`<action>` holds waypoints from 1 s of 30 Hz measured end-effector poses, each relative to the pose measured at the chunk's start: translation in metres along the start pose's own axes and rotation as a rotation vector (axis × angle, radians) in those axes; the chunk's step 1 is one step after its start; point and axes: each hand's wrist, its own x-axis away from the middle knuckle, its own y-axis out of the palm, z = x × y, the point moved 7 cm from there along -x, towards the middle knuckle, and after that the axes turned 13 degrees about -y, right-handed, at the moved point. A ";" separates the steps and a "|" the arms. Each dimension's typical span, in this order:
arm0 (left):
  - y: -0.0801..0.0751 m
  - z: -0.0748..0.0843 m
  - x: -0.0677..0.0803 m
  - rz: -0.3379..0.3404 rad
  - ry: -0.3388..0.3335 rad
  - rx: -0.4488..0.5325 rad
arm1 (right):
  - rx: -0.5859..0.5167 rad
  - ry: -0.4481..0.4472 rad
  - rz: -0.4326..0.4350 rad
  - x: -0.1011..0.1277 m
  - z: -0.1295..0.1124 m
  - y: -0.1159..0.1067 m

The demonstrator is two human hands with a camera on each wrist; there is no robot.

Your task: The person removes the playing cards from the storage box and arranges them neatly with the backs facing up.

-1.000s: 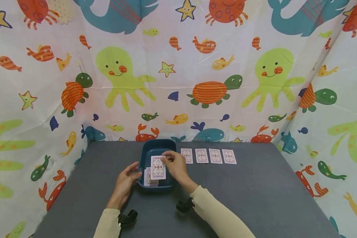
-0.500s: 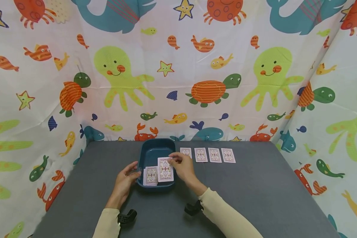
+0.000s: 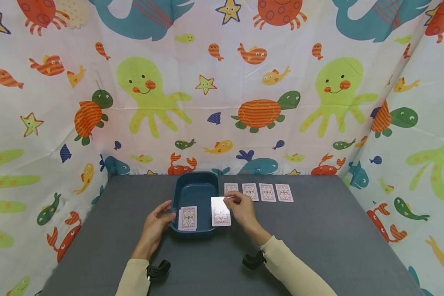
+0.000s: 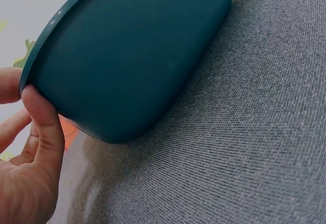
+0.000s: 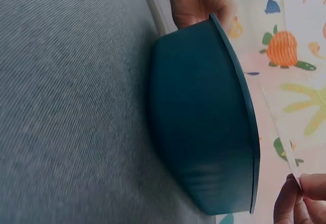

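A dark blue plastic bin (image 3: 196, 193) stands on the grey table, with a few patterned playing cards (image 3: 187, 218) lying face down at its near left. My left hand (image 3: 155, 224) pinches the bin's left rim, its thumb (image 4: 43, 117) against the outer wall in the left wrist view. Between the thumb and fingers of my right hand (image 3: 245, 211) is a single playing card (image 3: 219, 214), its patterned back up and catching the light. That card overlaps the bin's right rim in the head view; the right wrist view shows it edge-on, above the bin.
Several face-down cards form a row right of the bin, including a partly covered card (image 3: 231, 188) and a far right card (image 3: 284, 193). A curtain (image 3: 214, 82) printed with sea animals hangs behind the grey table (image 3: 318, 238).
My right hand has carried the card rightward, from over the cards in the bin to over the right rim. The left hand has stayed on the left rim.
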 end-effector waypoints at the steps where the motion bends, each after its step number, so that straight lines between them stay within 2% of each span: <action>1: 0.000 0.000 0.000 -0.001 0.000 0.000 | 0.005 0.001 0.003 0.000 0.001 -0.002; 18: 0.000 -0.001 -0.002 0.004 0.003 0.002 | 0.076 0.050 0.040 -0.006 0.027 -0.037; 30: 0.000 0.000 0.001 -0.008 0.005 -0.002 | 0.189 0.059 -0.006 -0.017 0.055 -0.034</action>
